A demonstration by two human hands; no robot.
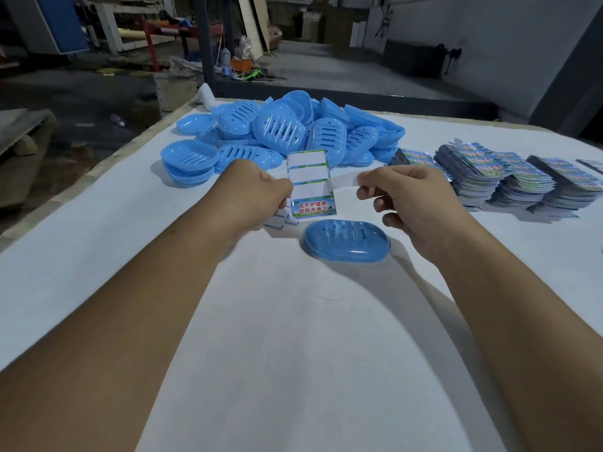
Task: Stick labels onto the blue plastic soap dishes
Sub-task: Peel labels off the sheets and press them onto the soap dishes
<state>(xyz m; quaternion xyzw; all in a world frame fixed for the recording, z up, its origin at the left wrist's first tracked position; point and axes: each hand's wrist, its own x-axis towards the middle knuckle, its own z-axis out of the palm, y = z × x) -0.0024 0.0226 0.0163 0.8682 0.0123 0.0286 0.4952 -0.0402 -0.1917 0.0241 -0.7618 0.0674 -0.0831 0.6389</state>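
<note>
My left hand (261, 190) pinches a label sheet (308, 172) by its left edge and holds it upright above the table. The sheet has three blank peeled patches and one printed label (314, 207) left at the bottom. My right hand (411, 203) hovers just right of the sheet. Its thumb and forefinger pinch a thin pale sliver that looks like a peeled label; I cannot make it out clearly. A single blue soap dish (346, 240) lies bottom up on the white table (293, 337), just below and between both hands.
A heap of blue soap dishes (293, 132) fills the far middle of the table. Several stacks of printed label sheets (509, 177) stand at the right. Used backing scraps (277, 220) lie under my left hand. The table's left edge (98, 177) drops to the workshop floor.
</note>
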